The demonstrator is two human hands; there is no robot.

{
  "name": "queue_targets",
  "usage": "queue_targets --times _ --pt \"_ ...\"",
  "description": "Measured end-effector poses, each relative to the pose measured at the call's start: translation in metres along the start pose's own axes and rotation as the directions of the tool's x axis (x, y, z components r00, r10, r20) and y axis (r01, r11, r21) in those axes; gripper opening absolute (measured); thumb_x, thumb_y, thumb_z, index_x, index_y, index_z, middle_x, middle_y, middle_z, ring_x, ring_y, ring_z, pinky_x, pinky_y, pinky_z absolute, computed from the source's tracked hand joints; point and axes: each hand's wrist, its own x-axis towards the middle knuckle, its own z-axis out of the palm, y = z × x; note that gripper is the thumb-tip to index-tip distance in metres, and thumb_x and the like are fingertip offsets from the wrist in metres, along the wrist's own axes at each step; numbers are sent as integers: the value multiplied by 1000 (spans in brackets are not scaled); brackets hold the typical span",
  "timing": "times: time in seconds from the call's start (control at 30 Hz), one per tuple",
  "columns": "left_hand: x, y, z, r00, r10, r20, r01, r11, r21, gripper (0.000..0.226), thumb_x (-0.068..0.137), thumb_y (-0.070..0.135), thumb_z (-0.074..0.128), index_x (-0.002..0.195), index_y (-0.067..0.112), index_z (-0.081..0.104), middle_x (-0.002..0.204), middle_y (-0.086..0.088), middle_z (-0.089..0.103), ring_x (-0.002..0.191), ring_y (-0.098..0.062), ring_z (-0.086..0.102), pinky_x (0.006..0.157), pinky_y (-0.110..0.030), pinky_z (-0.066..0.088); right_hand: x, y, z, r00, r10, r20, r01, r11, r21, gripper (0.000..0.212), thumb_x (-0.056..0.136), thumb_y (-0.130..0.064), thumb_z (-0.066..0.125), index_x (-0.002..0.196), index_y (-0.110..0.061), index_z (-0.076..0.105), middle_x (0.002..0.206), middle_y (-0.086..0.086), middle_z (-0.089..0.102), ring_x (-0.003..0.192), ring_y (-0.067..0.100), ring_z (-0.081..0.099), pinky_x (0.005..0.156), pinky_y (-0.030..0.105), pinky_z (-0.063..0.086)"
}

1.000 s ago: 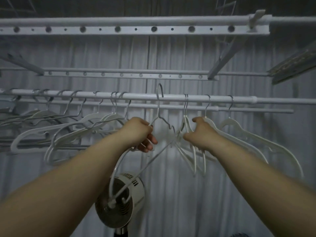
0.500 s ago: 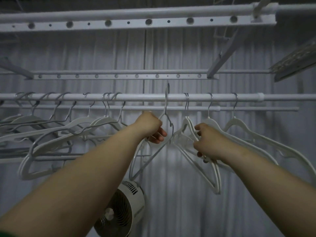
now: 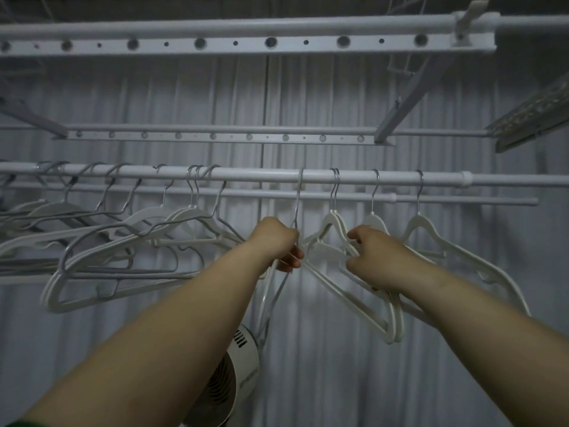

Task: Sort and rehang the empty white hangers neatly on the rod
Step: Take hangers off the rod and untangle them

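Left hand [image 3: 272, 241], fingers curled, grips a white hanger [image 3: 267, 306] at its neck below the rod [image 3: 261, 174]. Its metal hook rises to the rod and its body hangs tilted down from the fist. The right hand [image 3: 375, 257], just right of it under the rod, has its fingers curled round the shoulder of a pair of white hangers [image 3: 334, 223] whose hooks sit together on the rod.

A pale pleated curtain [image 3: 338, 380] fills the background behind the rod. A perforated rail [image 3: 246, 43] runs above it. Left along the rod hangs a crowded cluster of hangers [image 3: 123, 241], overlapping and askew. Right of the pair, two single hangers [image 3: 431, 232] hang apart. Far below the rod stands a white fan [image 3: 237, 374]; the dark lettering on its rim is too small to read.
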Motion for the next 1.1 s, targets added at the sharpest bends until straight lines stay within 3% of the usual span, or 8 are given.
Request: queue_targets --times 0.17,0.23,0.33,0.43,0.53,0.77,0.93,1.1 --pt "-8 0 -6 994 50 -94 -38 991 125 45 95 42 39 84 2 57 90 -14 67 73 -26 64 65 -33 54 -6 -1 -8 1000 -12 -28 11 999 -48 56 89 -27 54 140 -15 36 143 7 37 115 28 56 86 27 42" --pt "-14 -1 -12 978 145 -152 -89 942 323 51 94 45 37 108 1 60 118 -16 64 105 -32 62 90 -37 51 -9 -4 -12 998 -13 -58 9 998 -68 54 88 -28 55 138 -15 39 143 8 37 114 30 57 90 30 44" --pt "-36 -4 -30 907 346 -241 -140 786 602 49 95 43 36 129 12 52 133 -8 57 123 -26 50 96 -33 41 -15 -13 -20 991 -29 -133 11 992 -129 52 89 -29 55 138 -16 41 145 7 38 124 27 50 96 28 40" --pt "-58 -16 -64 755 590 -286 -116 550 827 41 94 37 40 125 15 57 132 -5 55 123 -26 46 95 -36 36 -19 -28 -25 981 -40 -191 19 994 -111 48 88 -26 56 134 -14 46 145 9 38 130 27 42 100 29 37" --pt "-74 -35 -108 743 585 -325 13 473 881 44 92 37 45 128 14 53 135 -7 52 126 -28 42 99 -37 31 -22 -52 -25 968 -59 -244 30 992 -121 45 88 -26 57 131 -14 50 141 9 45 126 27 46 97 30 38" --pt "-86 -80 -183 854 401 -331 69 542 837 45 90 43 47 125 16 52 122 -9 63 113 -30 57 89 -37 43 -19 -141 1 948 -134 -288 117 990 -75 36 89 -22 54 124 -16 54 117 6 57 87 19 50 73 23 35" --pt "-79 -99 -204 856 467 -222 -61 518 853 34 93 38 43 97 10 62 100 -10 68 95 -29 62 70 -32 40 -2 -194 45 963 -111 -245 98 993 -62 34 91 -18 50 124 -15 55 123 8 61 107 26 59 85 28 45" --pt "-74 -101 -223 813 547 -201 -179 562 808 35 97 36 30 80 11 49 83 -10 61 86 -31 56 64 -30 29 33 -201 64 966 -45 -253 15 993 -117 33 95 -18 45 127 -12 54 128 11 59 114 29 56 92 33 45"
